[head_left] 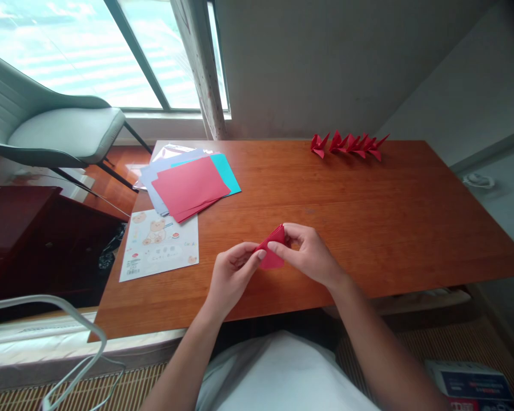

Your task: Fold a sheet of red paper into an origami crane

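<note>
1. Held item: a folded red paper, partly worked into a pointed shape, is held just above the near middle of the wooden table, between both hands and clear of the tabletop

2. Left hand: thumb and forefinger are pinched narrowly on the lower left edge of the paper. Right hand: fingers are closed over the upper right part, the thumb pressing across the front. Both grips are tight on the sheet; neither hand is open

3. Risk, crease: the right thumb covers much of the fold, so the edges beneath cannot be checked. In my judgement, pressing down while the layers sit unevenly would set a crooked crease

4. Risk, tearing: the two pinches sit close together at the point. Pulling them apart or twisting could split the thin paper along an existing fold

5. Risk, slip: the piece is worked in the air, not against the table. A loosened pinch could let the layers spring open or let the piece drop

6. Surroundings: a stack of coloured sheets and a printed bear sheet lie to the left, the latter near the table edge, where a sweeping forearm could push it off. A row of red folded figures stands at the far edge, well apart from the hands
</note>
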A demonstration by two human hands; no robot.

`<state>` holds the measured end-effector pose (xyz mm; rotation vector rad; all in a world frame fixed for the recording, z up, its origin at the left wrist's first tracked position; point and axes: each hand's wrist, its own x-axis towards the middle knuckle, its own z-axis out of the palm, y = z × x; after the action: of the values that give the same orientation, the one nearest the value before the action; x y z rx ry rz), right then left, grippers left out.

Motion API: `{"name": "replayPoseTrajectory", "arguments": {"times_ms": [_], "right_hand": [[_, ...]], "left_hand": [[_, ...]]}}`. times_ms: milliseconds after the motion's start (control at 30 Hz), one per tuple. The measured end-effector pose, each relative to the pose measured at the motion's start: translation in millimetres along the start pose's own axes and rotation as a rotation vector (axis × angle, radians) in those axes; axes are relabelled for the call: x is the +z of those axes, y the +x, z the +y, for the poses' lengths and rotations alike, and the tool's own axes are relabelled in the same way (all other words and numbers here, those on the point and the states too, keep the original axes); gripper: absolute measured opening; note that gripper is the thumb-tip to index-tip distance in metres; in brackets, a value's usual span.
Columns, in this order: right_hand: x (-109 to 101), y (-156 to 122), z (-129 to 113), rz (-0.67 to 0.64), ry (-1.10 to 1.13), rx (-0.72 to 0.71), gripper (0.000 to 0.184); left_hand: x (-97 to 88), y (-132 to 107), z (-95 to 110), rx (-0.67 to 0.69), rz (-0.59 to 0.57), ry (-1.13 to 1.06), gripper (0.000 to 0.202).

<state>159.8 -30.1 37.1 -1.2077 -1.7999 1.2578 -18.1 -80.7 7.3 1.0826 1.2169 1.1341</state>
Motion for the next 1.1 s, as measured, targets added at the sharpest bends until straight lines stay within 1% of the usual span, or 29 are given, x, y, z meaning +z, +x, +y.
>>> {"name": "replayPoseTrajectory", "arguments": {"times_ms": [100,267,333,433,533,600,700,767,833,900,1033,1100], "right_hand": [[-5.9,0.7,-0.7,-0.026,-0.024,-0.009,0.021],[1.6,1.8,6.4,0.023,0.211,0.05,0.027],[5.3,1.9,8.6,0.056,0.291,0.072,0.031],[9.3,1.8,9.6,0.143,0.346,0.087,0.037],[10.9,1.8,8.5,0.21,0.333,0.073,0.039],[10.4,2.2,7.1,0.206,0.298,0.056,0.04],[6.8,3.7,4.9,0.114,0.203,0.03,0.043],[3.7,5.6,3.8,0.061,0.131,0.017,0.046],[1.6,8.1,3.0,0.051,0.08,0.01,0.046],[1.6,11.1,2.1,0.069,0.066,0.008,0.045],[5.7,15.0,0.1,0.128,0.119,0.029,0.045],[7.0,13.9,-0.4,0.102,0.141,0.032,0.042]], "left_hand": [[0.4,0.4,-1.5,-0.015,-0.039,0.008,0.027],[4.4,0.2,-1.7,-0.044,-0.029,-0.007,0.027],[5.8,0.2,-1.9,-0.049,-0.034,-0.003,0.027],[8.3,0.3,0.1,-0.068,-0.043,-0.01,0.029],[11.7,1.4,5.8,-0.128,-0.069,-0.08,0.03],[14.2,3.0,9.6,-0.177,-0.133,-0.125,0.029],[17.5,5.8,12.2,-0.212,-0.261,-0.12,0.028],[19.0,7.2,12.1,-0.224,-0.306,-0.104,0.027],[19.8,7.9,11.9,-0.232,-0.31,-0.103,0.026],[20.0,8.2,12.7,-0.241,-0.299,-0.109,0.025],[18.8,8.3,14.6,-0.291,-0.309,-0.155,0.027],[17.7,9.0,14.4,-0.277,-0.285,-0.174,0.029]]}}
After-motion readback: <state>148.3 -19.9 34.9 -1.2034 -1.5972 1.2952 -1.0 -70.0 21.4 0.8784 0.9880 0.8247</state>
